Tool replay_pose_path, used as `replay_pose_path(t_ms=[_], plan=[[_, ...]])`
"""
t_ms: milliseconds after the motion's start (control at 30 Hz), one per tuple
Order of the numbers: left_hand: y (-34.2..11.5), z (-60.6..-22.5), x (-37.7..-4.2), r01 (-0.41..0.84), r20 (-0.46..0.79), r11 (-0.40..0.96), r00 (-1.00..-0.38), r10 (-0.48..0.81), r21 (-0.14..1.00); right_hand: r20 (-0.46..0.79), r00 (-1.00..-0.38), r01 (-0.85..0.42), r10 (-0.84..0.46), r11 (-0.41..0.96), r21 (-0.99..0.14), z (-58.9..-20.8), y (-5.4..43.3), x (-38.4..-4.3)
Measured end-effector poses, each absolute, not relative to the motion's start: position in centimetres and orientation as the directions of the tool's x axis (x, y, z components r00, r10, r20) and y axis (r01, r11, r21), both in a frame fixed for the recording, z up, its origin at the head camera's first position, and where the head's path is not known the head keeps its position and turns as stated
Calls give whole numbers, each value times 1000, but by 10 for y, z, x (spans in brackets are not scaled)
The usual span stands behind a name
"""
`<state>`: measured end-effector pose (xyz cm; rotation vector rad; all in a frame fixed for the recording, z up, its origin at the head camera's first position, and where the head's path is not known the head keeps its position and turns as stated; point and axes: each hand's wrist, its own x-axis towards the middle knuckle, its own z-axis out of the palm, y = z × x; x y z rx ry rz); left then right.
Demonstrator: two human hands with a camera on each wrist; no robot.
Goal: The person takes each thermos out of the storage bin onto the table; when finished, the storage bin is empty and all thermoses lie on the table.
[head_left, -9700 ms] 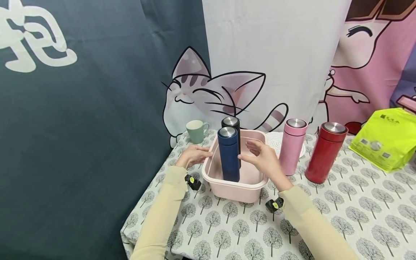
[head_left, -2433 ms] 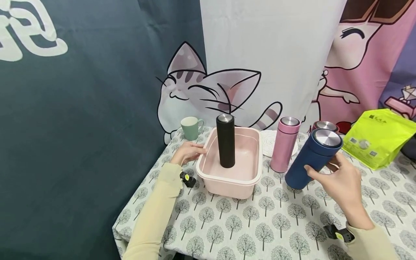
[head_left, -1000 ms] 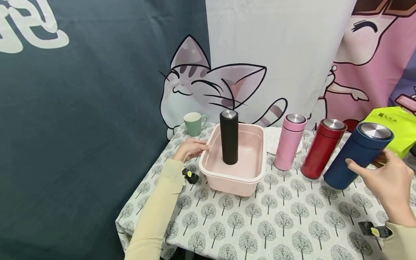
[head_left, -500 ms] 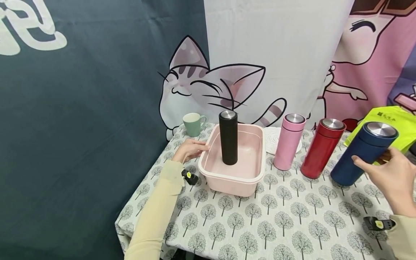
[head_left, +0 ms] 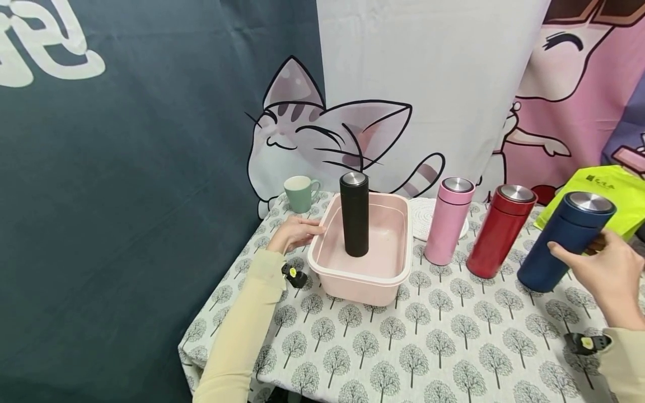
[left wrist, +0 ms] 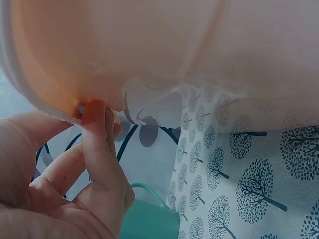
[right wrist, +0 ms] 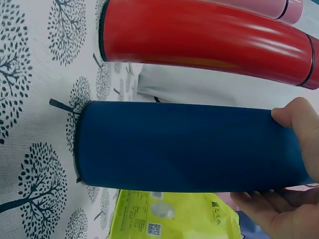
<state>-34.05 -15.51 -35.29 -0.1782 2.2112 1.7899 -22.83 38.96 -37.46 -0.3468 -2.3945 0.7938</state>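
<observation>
A blue thermos bottle [head_left: 566, 242] stands on the patterned cloth at the right, its base touching the cloth in the right wrist view. My right hand [head_left: 607, 268] grips its upper part, thumb on one side and fingers on the other. A black thermos bottle [head_left: 355, 215] stands upright inside the pink plastic basin [head_left: 360, 288]. At the basin's left side my left hand [head_left: 294, 234] pinches the rim; the left wrist view shows thumb and fingers [left wrist: 99, 144] at that edge. A red thermos bottle [head_left: 501, 232] and a pink thermos bottle [head_left: 450, 221] stand between basin and blue bottle.
A green mug [head_left: 299, 195] stands behind the basin at the left. A round white woven mat [head_left: 422, 217] lies behind the pink bottle. The bright green bag [head_left: 617, 187] sits at the back right. Tree-printed cloth covers the table [head_left: 383, 358], whose left edge meets a dark curtain.
The blue thermos bottle has gone from the basin, past the pink and red bottles, to the far right in my right hand. Over the last half second it barely moves. My left hand stays at the basin.
</observation>
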Motion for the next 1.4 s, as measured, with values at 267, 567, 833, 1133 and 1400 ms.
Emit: replay_pose_path(t_ms=[267, 567, 833, 1133, 1400], plan=[[-156, -353, -340, -264, -291, 222, -952, 99, 939, 409, -830, 105, 378, 827, -553, -370, 391, -226], [-157, -354, -336, -263, -288, 215, -953, 95, 941, 287, -854, 186, 434, 770, -611, -371, 387, -226], [-156, -355, -335, -261, -287, 215, -953, 98, 941, 183, -833, 277, 522, 681, -677, -369, 382, -217], [-157, -355, -336, -262, -286, 214, -954, 92, 941, 174, -701, 274, 691, 487, -830, -362, 363, -205], [-157, -356, -337, -256, -279, 207, -956, 91, 944, 201, -667, 143, 718, 388, -911, -359, 352, -195]])
